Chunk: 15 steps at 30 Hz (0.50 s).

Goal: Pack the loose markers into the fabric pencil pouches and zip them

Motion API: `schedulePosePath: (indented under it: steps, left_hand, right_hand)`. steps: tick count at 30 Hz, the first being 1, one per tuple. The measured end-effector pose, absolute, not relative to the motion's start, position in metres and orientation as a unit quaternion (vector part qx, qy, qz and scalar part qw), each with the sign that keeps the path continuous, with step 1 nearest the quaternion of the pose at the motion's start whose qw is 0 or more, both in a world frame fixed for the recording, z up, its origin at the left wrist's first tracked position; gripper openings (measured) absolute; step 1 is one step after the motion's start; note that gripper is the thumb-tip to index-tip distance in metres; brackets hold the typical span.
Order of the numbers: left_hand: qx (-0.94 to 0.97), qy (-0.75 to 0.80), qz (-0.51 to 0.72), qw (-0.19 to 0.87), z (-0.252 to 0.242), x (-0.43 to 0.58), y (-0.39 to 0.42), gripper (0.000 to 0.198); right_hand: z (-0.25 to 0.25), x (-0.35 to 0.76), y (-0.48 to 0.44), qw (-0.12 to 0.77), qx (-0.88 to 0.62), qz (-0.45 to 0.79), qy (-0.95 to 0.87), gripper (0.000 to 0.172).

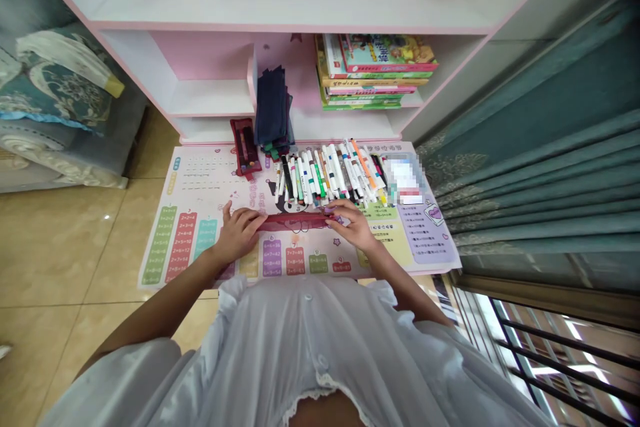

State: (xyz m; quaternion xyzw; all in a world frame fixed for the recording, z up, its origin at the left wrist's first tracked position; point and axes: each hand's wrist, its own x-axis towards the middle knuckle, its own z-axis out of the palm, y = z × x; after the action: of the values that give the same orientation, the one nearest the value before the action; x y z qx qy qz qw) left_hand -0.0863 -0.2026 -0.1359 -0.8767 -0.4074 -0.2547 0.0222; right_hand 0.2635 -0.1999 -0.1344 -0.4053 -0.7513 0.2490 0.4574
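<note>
Between 2 hands lies 1 red pouch. The left hand has its fingertips closed on the left end; the right hand pinches the right end between thumb and fingers. Just beyond the right fingers, 1 row of markers overlaps too closely to count. Beyond the left fingers: 1 filled pouch, 1 stack of dark pouches.

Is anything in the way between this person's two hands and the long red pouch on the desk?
Nothing visible. The left hand and right hand reach the red pouch at opposite ends. The row of markers lies beyond its far side, not between it and either hand.
</note>
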Motion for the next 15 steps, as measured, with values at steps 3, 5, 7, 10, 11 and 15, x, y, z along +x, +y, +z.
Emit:
schedulePosePath:
  steps: [3, 5, 7, 10, 11, 15]
  left_hand:
    - [-0.878, -0.419, -0.231, 0.013, -0.131, -0.084, -0.203, 0.032]
    - [-0.875, -0.433, -0.216, 0.001, -0.126, -0.080, -0.203, 0.030]
    - [-0.869, -0.446, -0.214, -0.007, -0.121, -0.073, -0.203, 0.026]
    - [-0.860, -0.456, -0.228, -0.016, -0.114, -0.057, -0.203, 0.020]
    - [-0.857, -0.459, -0.235, -0.020, -0.111, -0.050, -0.204, 0.019]
    - [-0.828, -0.489, -0.274, -0.022, -0.094, -0.018, -0.209, 0.020]
  right_hand:
    - [-0.140, 0.265, -0.200, 0.450, -0.410, 0.231, -0.759, 0.012]
    - [-0.143, 0.265, -0.200, 0.450, -0.415, 0.224, -0.758, 0.011]
    - [-0.145, 0.264, -0.201, 0.454, -0.423, 0.217, -0.754, 0.010]
    - [-0.145, 0.261, -0.202, 0.465, -0.435, 0.209, -0.742, 0.012]
    - [-0.145, 0.259, -0.202, 0.467, -0.438, 0.206, -0.740, 0.012]
    - [-0.145, 0.254, -0.203, 0.470, -0.425, 0.195, -0.749, 0.010]
